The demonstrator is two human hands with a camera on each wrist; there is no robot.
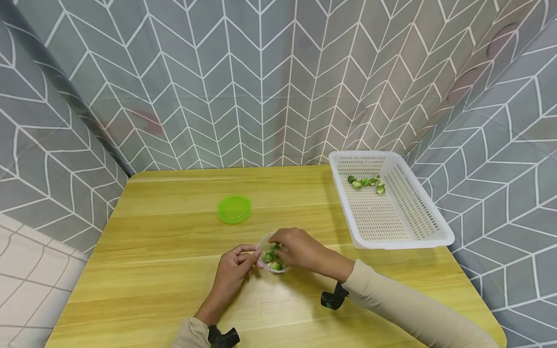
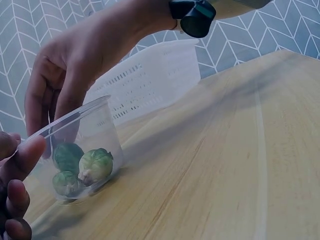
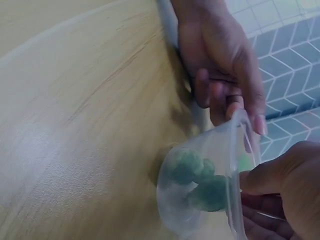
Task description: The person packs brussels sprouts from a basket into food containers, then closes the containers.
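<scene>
On the table, a clear plastic cup (image 1: pixel 273 271) holds several green Brussels sprouts (image 2: pixel 96 166). My left hand (image 1: pixel 232 270) pinches the cup's rim from the left, its thumb and fingers on the wall. The right hand (image 1: pixel 300 249) reaches down over the rim from the right, with its fingers inside the cup. Those fingers are bent around a Brussels sprout (image 3: pixel 245 162) near the thumb tip, partly hidden by the hand and the hazy plastic. Other sprouts lie at the cup's bottom, apart from the thumb.
Behind the cup, a bright green round lid (image 1: pixel 234 209) lies flat on the wooden table (image 1: pixel 165 285). At the back right stands a white perforated basket (image 1: pixel 402 244), with several sprouts (image 1: pixel 364 182) gathered toward its far end. Patterned grey curtains (image 1: pixel 261 87) hang around the table.
</scene>
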